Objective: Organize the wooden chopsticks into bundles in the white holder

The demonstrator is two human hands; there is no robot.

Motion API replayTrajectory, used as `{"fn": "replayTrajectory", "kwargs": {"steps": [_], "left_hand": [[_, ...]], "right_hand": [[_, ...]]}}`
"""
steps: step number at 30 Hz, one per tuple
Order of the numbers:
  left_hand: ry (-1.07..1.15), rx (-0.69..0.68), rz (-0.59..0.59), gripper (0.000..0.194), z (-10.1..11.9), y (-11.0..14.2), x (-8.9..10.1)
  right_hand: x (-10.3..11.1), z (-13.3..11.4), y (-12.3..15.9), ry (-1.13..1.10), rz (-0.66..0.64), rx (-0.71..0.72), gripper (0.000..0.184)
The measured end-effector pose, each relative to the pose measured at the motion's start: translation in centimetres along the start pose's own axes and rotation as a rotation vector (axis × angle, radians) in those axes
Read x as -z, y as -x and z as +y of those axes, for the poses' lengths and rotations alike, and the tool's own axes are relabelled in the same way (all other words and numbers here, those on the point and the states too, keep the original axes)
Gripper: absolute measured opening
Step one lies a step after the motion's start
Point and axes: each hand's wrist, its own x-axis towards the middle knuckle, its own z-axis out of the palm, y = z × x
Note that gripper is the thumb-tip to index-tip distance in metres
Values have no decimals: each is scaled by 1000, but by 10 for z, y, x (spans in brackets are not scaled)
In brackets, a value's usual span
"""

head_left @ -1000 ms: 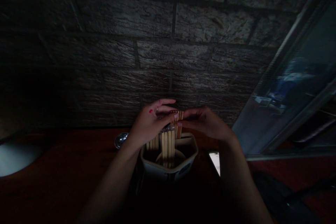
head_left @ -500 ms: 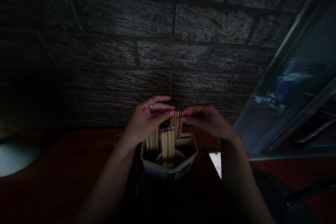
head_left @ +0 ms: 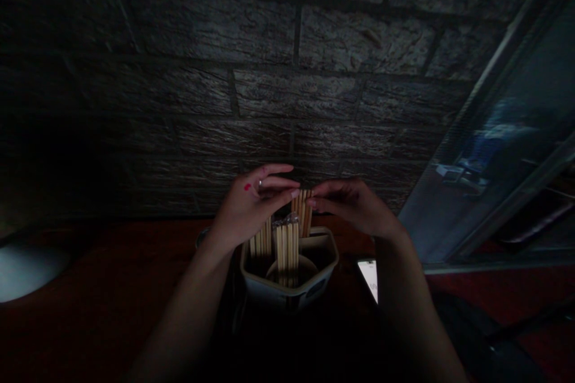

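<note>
Several wooden chopsticks (head_left: 306,218) stand upright as a rear bundle in a pale container (head_left: 333,257) with angled sides. My left hand (head_left: 245,206), with a ring and a red mark on its back, touches this bundle's top from the left with thumb and a fingertip. From the right, my right hand (head_left: 359,206) pinches the top of the same bundle between thumb and fingers. A front bundle of chopsticks (head_left: 288,254) stands in the container, with crumpled clear plastic (head_left: 291,217) behind its top. More chopsticks (head_left: 262,240) show at the left, partly behind my left hand.
The container rests on a dark reddish wooden table (head_left: 135,257) close to a stone-block wall (head_left: 291,96). A phone with a lit screen (head_left: 369,278) lies right of it, partly behind my right forearm. A framed glass panel (head_left: 498,149) stands at the right. The scene is dim.
Hardly anything differs. My right fingers have shifted very slightly left along the top of the rear bundle; my left hand holds nearly the same place.
</note>
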Motion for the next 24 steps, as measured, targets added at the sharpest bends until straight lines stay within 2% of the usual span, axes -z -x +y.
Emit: {"fn": "replayTrajectory", "kwargs": {"steps": [14,24], "left_hand": [[20,1,-82,42,-6,1,-7],[-32,-5,-82,38,-7,0,-10]], "right_hand": [[-2,3,-2,17,-10,14,18],[0,1,-1,37,-58,-16,18]]}}
